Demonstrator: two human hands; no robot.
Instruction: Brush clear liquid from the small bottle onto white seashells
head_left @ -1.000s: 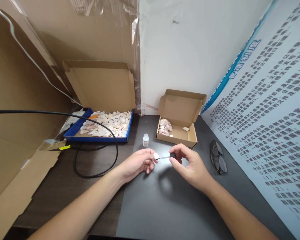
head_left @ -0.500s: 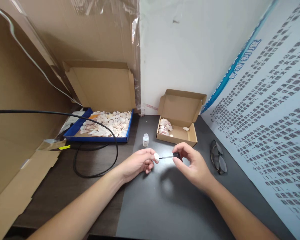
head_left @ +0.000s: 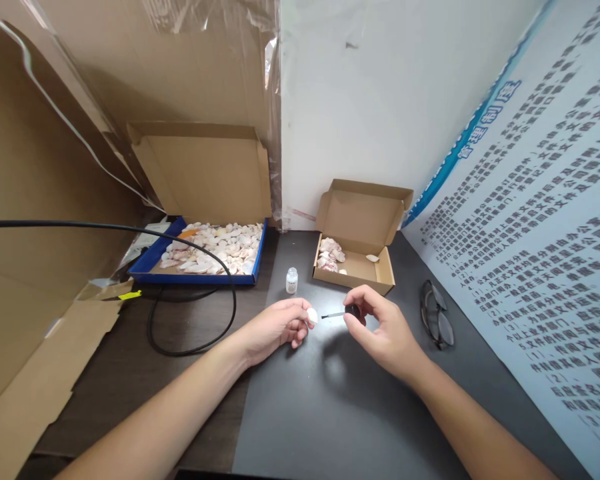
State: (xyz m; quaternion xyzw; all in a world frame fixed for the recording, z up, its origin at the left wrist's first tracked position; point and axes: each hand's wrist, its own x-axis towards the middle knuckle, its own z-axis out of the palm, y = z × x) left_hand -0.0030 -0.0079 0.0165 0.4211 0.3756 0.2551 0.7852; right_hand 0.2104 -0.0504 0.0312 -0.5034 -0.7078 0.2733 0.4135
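My left hand (head_left: 275, 327) pinches a small white shell (head_left: 313, 316) between thumb and fingers above the dark mat (head_left: 340, 407). My right hand (head_left: 380, 330) holds a thin brush by its black cap (head_left: 351, 310); the brush tip (head_left: 325, 316) points left, a short gap from the shell. A small clear bottle (head_left: 291, 280) stands open on the mat just beyond my left hand.
A blue tray (head_left: 190, 275) filled with several pale shells sits at the back left. A small cardboard box (head_left: 380, 275) holding a few shells stands at the back right. Folded glasses (head_left: 436, 320) lie to the right. A black cable (head_left: 190, 293) loops at the left. A printed poster (head_left: 540, 253) leans at the right.
The brush tip has drawn back a little to the right, off the shell. My left hand has turned the shell slightly.
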